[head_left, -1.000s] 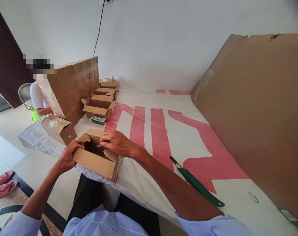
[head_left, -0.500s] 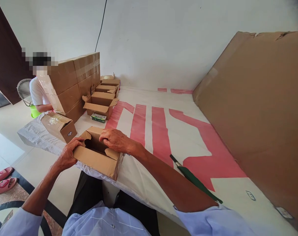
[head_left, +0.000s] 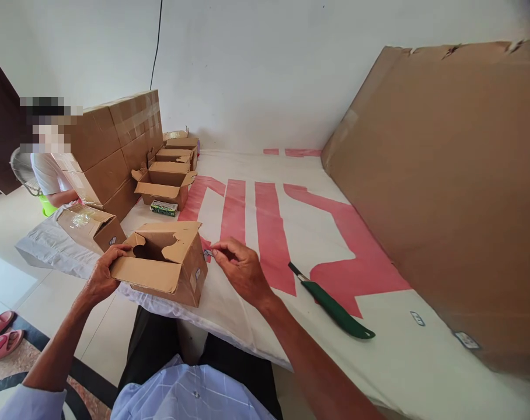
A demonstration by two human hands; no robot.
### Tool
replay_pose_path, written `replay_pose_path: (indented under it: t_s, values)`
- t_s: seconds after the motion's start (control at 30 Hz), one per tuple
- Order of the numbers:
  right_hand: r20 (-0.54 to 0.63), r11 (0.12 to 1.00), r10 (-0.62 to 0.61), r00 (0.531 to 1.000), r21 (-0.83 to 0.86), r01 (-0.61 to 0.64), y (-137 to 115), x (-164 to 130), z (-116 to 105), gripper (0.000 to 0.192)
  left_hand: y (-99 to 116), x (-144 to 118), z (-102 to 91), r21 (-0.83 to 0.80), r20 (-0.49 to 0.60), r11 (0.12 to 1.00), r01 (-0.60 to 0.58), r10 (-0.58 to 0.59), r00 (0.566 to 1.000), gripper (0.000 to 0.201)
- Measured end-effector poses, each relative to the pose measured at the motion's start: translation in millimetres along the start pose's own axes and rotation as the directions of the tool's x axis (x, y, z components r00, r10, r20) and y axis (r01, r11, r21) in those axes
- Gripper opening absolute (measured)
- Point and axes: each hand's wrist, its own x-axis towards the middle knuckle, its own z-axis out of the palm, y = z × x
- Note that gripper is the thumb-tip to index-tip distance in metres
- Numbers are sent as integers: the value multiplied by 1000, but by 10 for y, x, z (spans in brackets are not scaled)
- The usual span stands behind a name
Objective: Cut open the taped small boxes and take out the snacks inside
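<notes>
My left hand point(head_left: 104, 274) grips the left end of a small cardboard box point(head_left: 187, 271) at the table's near edge. The top of this box is open, with a front flap folded outward and an end flap lying inward. On its right end sits a small label. To the right of the box, my right hand point(head_left: 243, 268) pinches a small white-and-blue sticker point(head_left: 208, 252) between thumb and fingertips, apart from the box. A green-handled knife or similar tool point(head_left: 339, 309) lies to the right of that hand; its exact kind is unclear.
A taped box point(head_left: 90, 227) lies at left, before a wall of stacked cartons point(head_left: 116, 146). Several open boxes point(head_left: 162, 186) and a small green carton point(head_left: 164, 208) stand behind. Large cardboard point(head_left: 444, 192) leans at right, near loose stickers point(head_left: 417, 318). Another person point(head_left: 50, 175) sits at left.
My right hand has left the box's opening and moved right and down, now pinching a sticker. The box's right end flap is folded further in. The view has shifted to the right.
</notes>
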Motion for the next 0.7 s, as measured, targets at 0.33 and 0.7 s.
replay_pose_path:
  t_s: [0.33, 0.7]
  values:
    - [62, 964, 245, 968, 88, -250, 459, -474, 195, 33, 17, 95, 21, -6, -29, 999, 45, -46, 999, 25]
    - [85, 962, 235, 968, 121, -244, 421, -555, 255, 25, 27, 95, -59, -24, 9, 997, 77, -77, 997, 21]
